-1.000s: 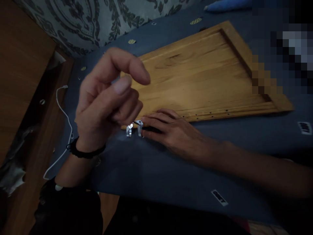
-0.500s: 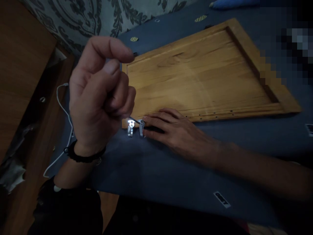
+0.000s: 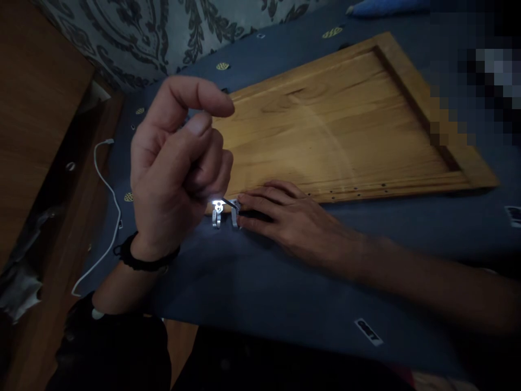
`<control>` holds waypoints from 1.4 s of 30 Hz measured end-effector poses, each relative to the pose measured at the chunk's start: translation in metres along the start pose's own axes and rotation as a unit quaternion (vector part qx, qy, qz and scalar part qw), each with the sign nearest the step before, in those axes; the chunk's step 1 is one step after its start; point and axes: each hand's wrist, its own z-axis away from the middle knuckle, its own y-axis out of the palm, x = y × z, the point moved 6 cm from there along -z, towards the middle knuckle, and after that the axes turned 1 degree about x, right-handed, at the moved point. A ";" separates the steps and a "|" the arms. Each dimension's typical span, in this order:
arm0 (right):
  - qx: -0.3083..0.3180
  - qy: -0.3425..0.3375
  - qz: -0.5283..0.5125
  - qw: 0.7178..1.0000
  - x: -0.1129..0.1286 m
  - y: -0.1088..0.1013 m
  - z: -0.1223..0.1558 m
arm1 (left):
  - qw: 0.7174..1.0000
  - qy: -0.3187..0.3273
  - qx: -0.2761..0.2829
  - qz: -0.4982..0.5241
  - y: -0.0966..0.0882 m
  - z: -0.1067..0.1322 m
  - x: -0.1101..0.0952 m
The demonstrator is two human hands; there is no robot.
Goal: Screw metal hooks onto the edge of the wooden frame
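Observation:
My left hand [image 3: 179, 146], wearing a black wristband, is closed around a screwdriver [image 3: 229, 202]. Only the thin dark shaft shows below the fist; the handle is hidden in the fingers. Its tip meets a silver metal hinge clip [image 3: 235, 216] at the near left edge of the wooden panel [image 3: 321, 130]. Just to the left, another similar shiny clip [image 3: 217, 216] catches bright light. My right hand [image 3: 288, 214] lies flat across the panel's near edge, fingers stretched out, fingertips against the clip at the screwdriver tip.
Several small dark holes [image 3: 357, 188] run along the panel's near edge. The panel rests on a dark blue patterned cloth [image 3: 285, 293]. A white cable [image 3: 109, 184] curves at the left beside a wooden board [image 3: 36, 108]. A blue object [image 3: 386, 6] lies at the back.
My left fist has shifted right and slightly down, and the screwdriver shaft leans at a slightly different angle. My right hand has stayed in place.

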 end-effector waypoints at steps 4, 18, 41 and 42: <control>0.004 0.002 0.002 1.000 0.000 -0.001 0.000 | 0.999 -0.010 0.027 0.017 0.002 -0.001 0.002; -0.012 -0.004 0.013 1.000 0.001 -0.003 0.000 | 0.997 0.029 0.059 0.044 0.001 -0.003 0.003; 0.000 0.000 0.006 1.000 0.000 -0.001 -0.001 | 0.998 0.006 -0.066 -0.011 -0.001 0.003 0.006; -0.003 -0.001 0.006 1.000 0.000 -0.001 0.000 | 0.998 0.014 -0.063 0.002 0.000 0.003 0.006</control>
